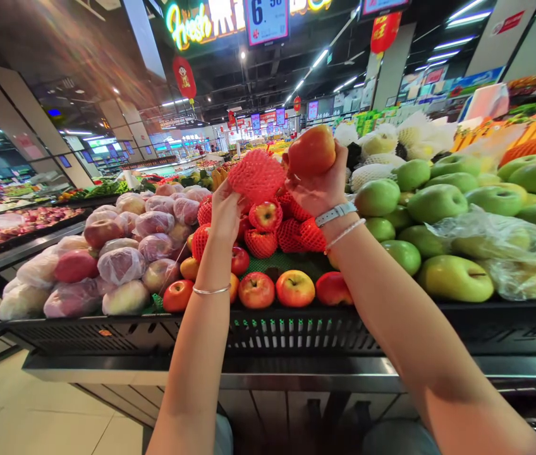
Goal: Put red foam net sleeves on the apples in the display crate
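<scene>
In the head view my left hand [226, 205] pinches a red foam fruit net [257, 175], raised over the apples. Beside it, my right hand [318, 194] holds up a bare red apple [312, 151], its palm turned upward and fingers partly hidden behind the fruit. Net and apple are close together. Below my hands lie apples in red foam nets [262, 242], piled on green matting. A front row of bare red-yellow apples [295, 288] lines the crate's near edge.
Wrapped apples [122, 260] are heaped on the left, green apples [437, 203] on the right, partly under a clear plastic bag [509, 243]. The black crate wall [296, 333] runs along the front. Price screens [267, 20] and red lanterns [184, 78] hang overhead.
</scene>
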### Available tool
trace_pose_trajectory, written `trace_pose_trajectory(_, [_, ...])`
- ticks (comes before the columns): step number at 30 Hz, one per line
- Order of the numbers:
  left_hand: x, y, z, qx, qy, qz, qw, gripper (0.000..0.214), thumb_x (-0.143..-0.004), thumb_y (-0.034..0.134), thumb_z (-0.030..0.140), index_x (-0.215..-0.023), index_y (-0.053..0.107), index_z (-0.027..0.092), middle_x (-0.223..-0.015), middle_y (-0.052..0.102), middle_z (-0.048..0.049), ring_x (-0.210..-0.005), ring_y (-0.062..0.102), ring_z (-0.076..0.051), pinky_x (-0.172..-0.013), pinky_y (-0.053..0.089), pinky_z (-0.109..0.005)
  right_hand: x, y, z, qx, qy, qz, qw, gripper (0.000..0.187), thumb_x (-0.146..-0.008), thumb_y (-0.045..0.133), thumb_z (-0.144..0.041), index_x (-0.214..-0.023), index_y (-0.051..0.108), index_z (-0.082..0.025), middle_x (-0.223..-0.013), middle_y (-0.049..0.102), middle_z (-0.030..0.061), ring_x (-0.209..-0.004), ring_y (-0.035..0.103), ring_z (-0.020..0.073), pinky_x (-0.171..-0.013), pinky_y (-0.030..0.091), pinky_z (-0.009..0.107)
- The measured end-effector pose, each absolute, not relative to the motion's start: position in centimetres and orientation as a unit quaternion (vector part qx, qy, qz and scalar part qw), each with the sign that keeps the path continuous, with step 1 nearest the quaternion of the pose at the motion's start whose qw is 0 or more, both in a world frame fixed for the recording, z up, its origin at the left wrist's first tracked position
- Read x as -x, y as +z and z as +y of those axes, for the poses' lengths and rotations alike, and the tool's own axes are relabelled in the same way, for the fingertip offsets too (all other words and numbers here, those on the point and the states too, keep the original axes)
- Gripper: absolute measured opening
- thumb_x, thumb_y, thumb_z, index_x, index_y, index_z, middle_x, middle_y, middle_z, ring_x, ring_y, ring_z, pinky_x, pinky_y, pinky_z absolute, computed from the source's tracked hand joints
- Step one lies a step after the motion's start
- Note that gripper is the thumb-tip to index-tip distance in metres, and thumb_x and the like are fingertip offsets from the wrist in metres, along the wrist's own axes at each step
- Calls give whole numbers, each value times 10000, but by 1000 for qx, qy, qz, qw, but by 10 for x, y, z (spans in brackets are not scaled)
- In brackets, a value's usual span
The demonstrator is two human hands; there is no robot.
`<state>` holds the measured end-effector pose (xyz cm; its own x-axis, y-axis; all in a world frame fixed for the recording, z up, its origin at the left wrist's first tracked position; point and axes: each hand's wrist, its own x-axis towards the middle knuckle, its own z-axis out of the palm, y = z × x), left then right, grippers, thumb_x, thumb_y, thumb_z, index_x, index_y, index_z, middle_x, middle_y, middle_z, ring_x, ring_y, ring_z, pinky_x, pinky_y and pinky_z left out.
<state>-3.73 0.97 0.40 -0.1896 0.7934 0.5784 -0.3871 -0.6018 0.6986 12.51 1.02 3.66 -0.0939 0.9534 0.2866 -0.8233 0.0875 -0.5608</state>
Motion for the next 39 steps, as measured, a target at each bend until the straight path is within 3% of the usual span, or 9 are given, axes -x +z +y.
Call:
trace_pose_trajectory(3, [40,9,7,-433,747,214,457,185,-808,492,121,-777,654,204,-744,713,14,-767,685,-116,-755,540,-220,-128,36,16,118,667,-304,670,464,-901,392,-630,-936,588,-211,-863,650,22,-790,622,119,-514,487,181])
trace_pose_trajectory(6, [39,14,0,-406,740,195,499,297,-914,367,210,-758,619,189,-773,705,-11,-712,661,-112,-664,519,-212,-126,34,16,122,663,-338,657,343,-944,465,-524,-969,599,-209,-866,663,9,-773,639,114,-595,556,193])
trace_pose_trajectory(13, [35,14,0,-415,748,210,473,330,-976,368,425,-911,620,223,-1041,705,-29,-987,670,-139,-825,521,-244,-120,30,16,125,657,-392,632,275,-978,435,-389,-1073,635,-225,-917,714,31,-988,684,170,-717,632,288])
trace_pose_trajectory(19, [35,12,5,-451,750,196,442,220,-885,435,237,-760,612,205,-864,702,-19,-937,667,-138,-845,511,-239,-127,29,22,74,679,-382,622,304,-976,392,-252,-1211,583,-233,-907,732,24,-892,711,167,-664,642,301])
trace_pose_trajectory(23, [39,6,11,-494,758,211,370,220,-631,444,15,-537,549,184,-549,552,34,-587,556,-84,-622,463,-172,-127,29,24,122,701,-361,602,363,-977,318,-179,-1235,572,-179,-794,721,29,-741,699,158,-548,613,263])
trace_pose_trajectory(26, [42,-2,19,-528,751,230,322,240,-584,449,-21,-462,533,168,-466,432,60,-482,430,-58,-515,368,-149,-127,28,24,156,704,-348,599,401,-962,285,-137,-1247,566,-151,-732,705,26,-668,675,160,-485,587,249])
trace_pose_trajectory(31, [39,-5,19,-607,726,243,214,214,-683,566,32,-528,605,173,-551,559,53,-689,596,-116,-672,463,-190,-128,29,20,176,707,-349,589,407,-945,267,-143,-1189,592,-163,-688,689,19,-643,662,164,-454,564,240])
trace_pose_trajectory(35, [30,2,10,-626,706,234,235,153,-635,729,51,-719,692,173,-756,699,-1,-964,670,-193,-872,519,-270,-128,30,18,179,698,-373,584,361,-935,288,-187,-1012,638,-149,-652,670,39,-639,649,167,-422,526,218])
trace_pose_trajectory(39, [27,1,12,-660,689,208,214,235,-621,819,190,-822,699,169,-830,717,-26,-1017,680,-219,-952,522,-335,-129,29,19,192,695,-391,572,385,-936,246,-199,-872,625,-182,-632,653,40,-655,646,149,-399,486,174])
